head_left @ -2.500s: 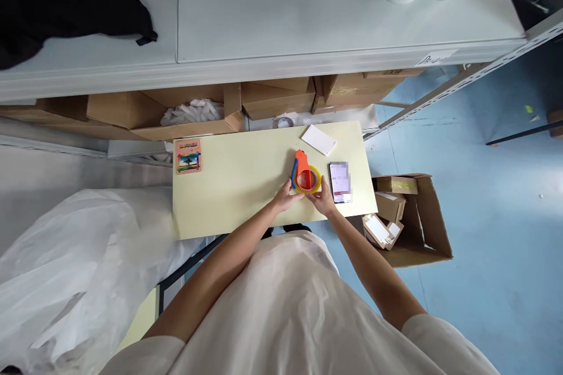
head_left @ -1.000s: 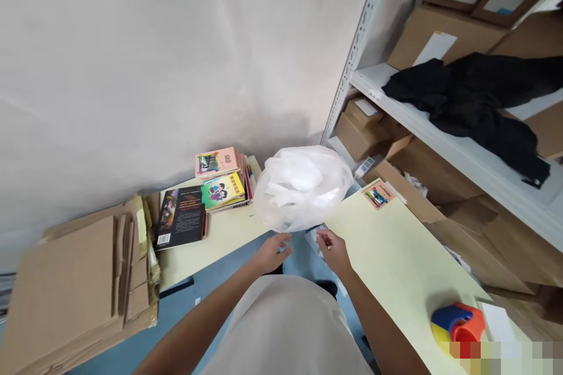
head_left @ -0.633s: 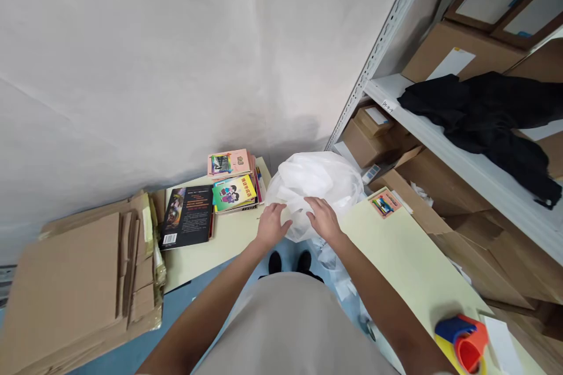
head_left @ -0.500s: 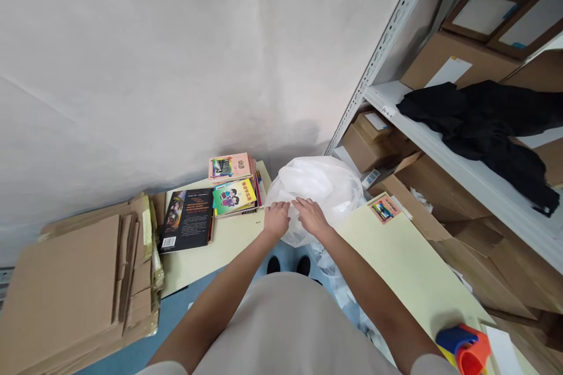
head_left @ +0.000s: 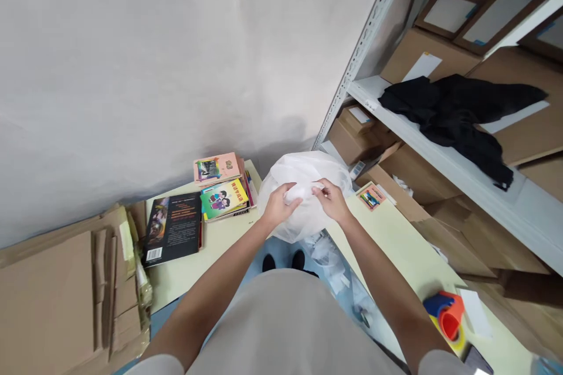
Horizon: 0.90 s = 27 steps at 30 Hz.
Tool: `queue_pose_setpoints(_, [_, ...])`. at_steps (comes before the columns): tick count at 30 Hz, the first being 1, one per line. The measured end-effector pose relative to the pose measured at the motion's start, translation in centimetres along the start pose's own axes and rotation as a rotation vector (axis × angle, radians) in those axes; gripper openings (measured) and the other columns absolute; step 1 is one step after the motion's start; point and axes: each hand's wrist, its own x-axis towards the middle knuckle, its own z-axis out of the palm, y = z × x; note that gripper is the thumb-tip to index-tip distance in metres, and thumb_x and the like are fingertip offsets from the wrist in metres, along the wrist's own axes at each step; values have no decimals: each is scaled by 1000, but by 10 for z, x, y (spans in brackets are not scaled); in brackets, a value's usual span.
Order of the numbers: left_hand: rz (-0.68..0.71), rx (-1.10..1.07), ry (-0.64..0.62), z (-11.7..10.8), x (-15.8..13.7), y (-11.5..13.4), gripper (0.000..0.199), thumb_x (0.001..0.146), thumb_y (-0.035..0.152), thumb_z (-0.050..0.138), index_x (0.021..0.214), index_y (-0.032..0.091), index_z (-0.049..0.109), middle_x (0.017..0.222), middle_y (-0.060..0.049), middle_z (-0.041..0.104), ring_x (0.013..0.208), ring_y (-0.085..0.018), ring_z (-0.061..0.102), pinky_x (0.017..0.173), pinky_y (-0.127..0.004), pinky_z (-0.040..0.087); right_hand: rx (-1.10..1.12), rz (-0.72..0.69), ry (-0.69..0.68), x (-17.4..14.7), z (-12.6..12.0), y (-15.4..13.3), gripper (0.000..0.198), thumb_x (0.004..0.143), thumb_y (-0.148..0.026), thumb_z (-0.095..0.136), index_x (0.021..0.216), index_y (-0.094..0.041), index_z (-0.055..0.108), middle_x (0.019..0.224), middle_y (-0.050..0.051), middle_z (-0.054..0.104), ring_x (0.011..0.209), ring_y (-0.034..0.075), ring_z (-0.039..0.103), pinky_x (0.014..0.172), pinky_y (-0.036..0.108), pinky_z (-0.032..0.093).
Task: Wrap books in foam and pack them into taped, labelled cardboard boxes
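A big bundle of white plastic bags [head_left: 303, 220] stands between two pale yellow tables. My left hand [head_left: 278, 205] and my right hand [head_left: 331, 200] both grip a white plastic piece [head_left: 302, 189] at the top of the bundle, pinching it between fingers and thumbs. More crumpled white plastic lies on the blue floor under the bundle, near my shoes.
Books [head_left: 222, 198] and a black book [head_left: 173, 227] lie on the left table [head_left: 193, 261]. Flattened cardboard [head_left: 57, 299] is stacked far left. The right table [head_left: 396, 234] holds a small pink card [head_left: 370, 196] and an orange tape dispenser [head_left: 446, 317]. Shelving [head_left: 444, 155] with boxes and black cloth stands right.
I turned from the tape dispenser on the table to the plastic bundle. My hands reached onto its top and now pinch a white piece there.
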Motion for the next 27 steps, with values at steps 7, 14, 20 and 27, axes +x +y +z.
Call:
queue_pose_setpoints(7, [6,-189,-139,26,17,16,33,81,33,57,110,17,60,99,-8,69,91,-19,64,64,-25,51,367,166,464,-36,-45,-10,29,81,-49,54,86,-21,55,66,-1,60,60,14,58,58,28,49])
queue_pose_setpoints(14, [61,-132,-320,35,35,34,23,81,36,53,78,16,63,71,0,63,65,-13,56,60,-22,43,401,328,674,-75,-80,20,25,66,-28,60,88,-20,53,68,-3,59,57,11,53,53,25,45])
queue_pose_setpoints(20, [-95,-178,-522,63,37,70,52,80,59,46,48,19,38,45,5,33,44,-8,32,45,-23,27,542,359,592,-105,-113,39,43,56,-24,69,96,-21,52,78,-1,65,67,15,57,61,27,44])
queue_pose_setpoints(27, [-330,-98,-529,118,33,107,60,78,71,38,74,16,62,72,-7,64,81,-24,59,73,-32,45,870,403,567,-159,-162,57,36,56,-15,64,90,-21,58,74,-5,63,63,11,54,58,22,41])
